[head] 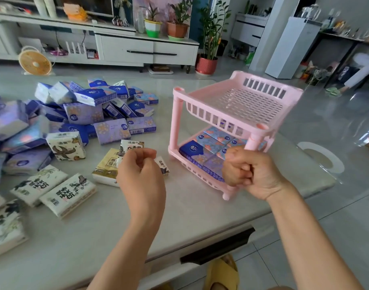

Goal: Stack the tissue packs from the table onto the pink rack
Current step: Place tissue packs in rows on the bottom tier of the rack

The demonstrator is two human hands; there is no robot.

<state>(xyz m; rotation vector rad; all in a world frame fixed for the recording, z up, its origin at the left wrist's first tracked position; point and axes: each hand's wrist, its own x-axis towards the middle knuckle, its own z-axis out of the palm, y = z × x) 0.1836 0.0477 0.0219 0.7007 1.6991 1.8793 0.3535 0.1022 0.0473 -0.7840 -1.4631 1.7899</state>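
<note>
The pink rack (213, 115) has two tiers and stands at the table's right side, its right edge blurred. Its top tier holds nothing; the lower tier carries a flat layer of blue and purple tissue packs (208, 143). My right hand (249, 174) is curled round the rack's front corner post, just above the foot. My left hand (140, 172) hovers over the table with loosely curled fingers and holds nothing. Behind it lie a yellowish pack (106, 167) and white printed packs (67, 146). A big heap of blue and purple packs (108, 107) fills the left.
More white packs (68, 193) lie near the front left edge of the grey table (179, 216). A small fan (35, 62), a low white cabinet (148, 50) and potted plants (206, 63) stand on the floor beyond. The table's right edge is close to the rack.
</note>
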